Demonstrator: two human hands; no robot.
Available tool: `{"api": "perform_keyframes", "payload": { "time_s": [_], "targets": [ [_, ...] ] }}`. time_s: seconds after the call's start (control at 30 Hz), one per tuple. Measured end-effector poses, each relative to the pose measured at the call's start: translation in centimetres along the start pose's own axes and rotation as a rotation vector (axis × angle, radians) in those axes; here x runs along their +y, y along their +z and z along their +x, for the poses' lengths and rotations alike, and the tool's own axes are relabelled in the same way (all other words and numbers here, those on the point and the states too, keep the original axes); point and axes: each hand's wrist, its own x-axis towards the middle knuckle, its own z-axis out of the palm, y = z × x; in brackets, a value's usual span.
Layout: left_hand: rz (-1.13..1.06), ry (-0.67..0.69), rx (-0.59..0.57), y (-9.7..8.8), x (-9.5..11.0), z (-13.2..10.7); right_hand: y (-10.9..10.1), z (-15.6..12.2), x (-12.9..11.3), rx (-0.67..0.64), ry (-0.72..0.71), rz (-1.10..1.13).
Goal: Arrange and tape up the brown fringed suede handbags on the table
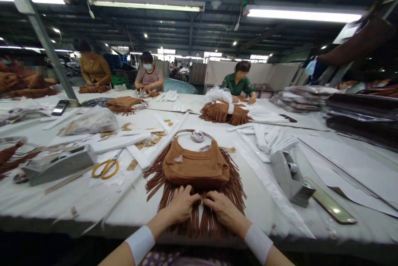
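A brown suede bag [196,167] with long fringe [192,212] lies on the white table [280,216] right in front of me, its wrapped handle [197,136] pointing away. My left hand [180,206] and my right hand [223,209] rest side by side on the fringe just below the bag's bottom edge. Their fingers are curled and pressed into the fringe strands, fingertips nearly touching at the middle. Both wrists wear white cuffs.
Yellow-handled scissors [106,168] and a grey tape dispenser [59,165] lie to the left; another dispenser [290,177] and a gold ruler [331,206] to the right. White paper strips [168,137] cross the table. Three people work at the far side with more fringed bags [224,112].
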Motion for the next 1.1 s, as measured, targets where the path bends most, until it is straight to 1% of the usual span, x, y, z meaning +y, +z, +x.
{"api": "perform_keyframes", "payload": {
  "time_s": [0.1,0.17,0.3,0.37,0.43,0.57,0.73,0.87,0.9,0.97,1.03,1.1],
  "targets": [
    [0.009,-0.019,0.032,-0.1,0.6,-0.3,-0.2,-0.4,-0.4,0.056,0.066,0.001],
    [0.001,-0.059,0.076,0.3,1.4,-0.5,0.0,-0.5,-0.8,0.109,0.148,-0.005],
    [0.006,-0.214,0.195,1.3,3.0,-0.7,1.7,-0.2,-2.1,0.242,0.408,-0.075],
    [0.020,-0.262,0.201,1.6,3.3,-0.8,2.7,-0.2,-2.7,0.288,0.514,-0.137],
    [0.033,-0.268,0.177,1.6,3.0,-1.0,3.4,-0.5,-2.8,0.294,0.556,-0.171],
    [0.052,-0.206,0.133,2.1,0.8,-1.7,3.9,-1.7,-2.0,0.260,0.541,-0.176],
    [0.016,-0.055,0.087,3.2,-2.8,-1.7,4.4,-3.1,0.1,0.234,0.492,-0.191],
    [0.060,0.038,0.028,3.4,-5.6,-2.0,4.6,-3.8,1.9,0.216,0.444,-0.194],
    [0.081,0.054,0.032,3.6,-6.2,-2.3,4.5,-4.0,2.2,0.210,0.426,-0.190],
    [0.132,0.070,0.101,4.5,-7.5,-3.5,4.1,-4.8,2.2,0.197,0.387,-0.172],
    [0.175,0.086,0.232,5.7,-8.7,-5.1,3.6,-6.0,1.6,0.194,0.360,-0.156],
    [0.177,0.140,0.341,6.9,-10.0,-6.9,3.0,-7.3,0.4,0.215,0.337,-0.131]
  ]
}}
